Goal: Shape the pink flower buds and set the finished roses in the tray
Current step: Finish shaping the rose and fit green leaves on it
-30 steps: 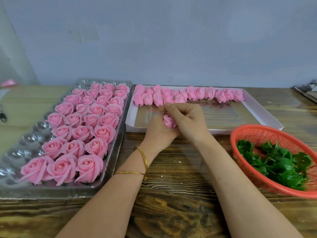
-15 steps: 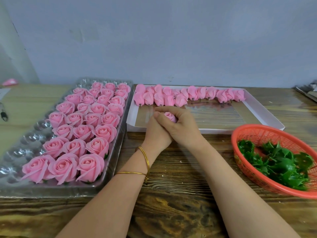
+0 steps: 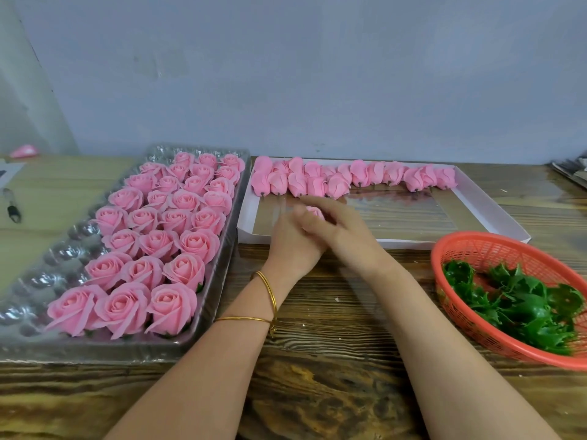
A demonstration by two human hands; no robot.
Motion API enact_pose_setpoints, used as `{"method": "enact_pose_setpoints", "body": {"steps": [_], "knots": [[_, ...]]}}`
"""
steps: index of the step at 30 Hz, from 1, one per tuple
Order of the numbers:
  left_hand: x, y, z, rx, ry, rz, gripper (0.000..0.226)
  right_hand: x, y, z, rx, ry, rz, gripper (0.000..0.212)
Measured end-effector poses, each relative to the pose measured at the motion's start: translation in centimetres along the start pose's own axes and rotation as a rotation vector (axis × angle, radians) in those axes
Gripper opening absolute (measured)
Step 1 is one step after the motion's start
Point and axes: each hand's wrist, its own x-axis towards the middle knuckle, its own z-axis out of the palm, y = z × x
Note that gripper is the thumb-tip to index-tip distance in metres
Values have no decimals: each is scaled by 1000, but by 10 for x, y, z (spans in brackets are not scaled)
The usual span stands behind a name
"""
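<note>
Showing a wooden counter from the wearer's own view, with two bare hands meeting near its middle. The left hand is cupping a pink bud, its fingers curling round it. The right hand is lying across the top, too blurred to tell whether its fingers are pinching a petal or only pressing. Just a sliver of the bud is peeking out between them.

Along the counter's left edge a clear tray is holding rows of finished roses, with empty cups down its left side. Toward the far edge a white box is holding a row of unshaped buds. An orange basket of green leaf bases is sitting at the right edge.

The petals look thin and soft, so squeezing too hard is likely to be crushing or tearing them. Setting the rose down carelessly could be denting its finished neighbours.
</note>
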Motion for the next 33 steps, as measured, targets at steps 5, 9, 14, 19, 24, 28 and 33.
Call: {"method": "enact_pose_setpoints", "body": {"steps": [5, 9, 14, 19, 24, 28, 33], "knots": [[-4, 3, -7, -24, -32, 72, 34, 5, -4, -11, 455, 69, 140, 18], [-7, 3, -5, 22, -106, 46, 12, 5, -3, -14, 526, 49, 190, 14], [-11, 7, -4, 37, -150, 53, 12, 7, 1, -13, 551, 47, 192, 21], [-12, 8, -3, 57, -141, 70, 23, 4, -3, -9, 519, 89, 187, 18], [-11, 6, -3, 55, -130, 94, 14, 3, -4, -5, 459, 156, 193, 13], [-10, 5, -2, 37, -116, 81, 19, 6, -5, -1, 447, 238, 204, 20], [-6, 4, -5, 168, -98, 67, 28, 6, -8, 3, 287, 269, 63, 33]]}}
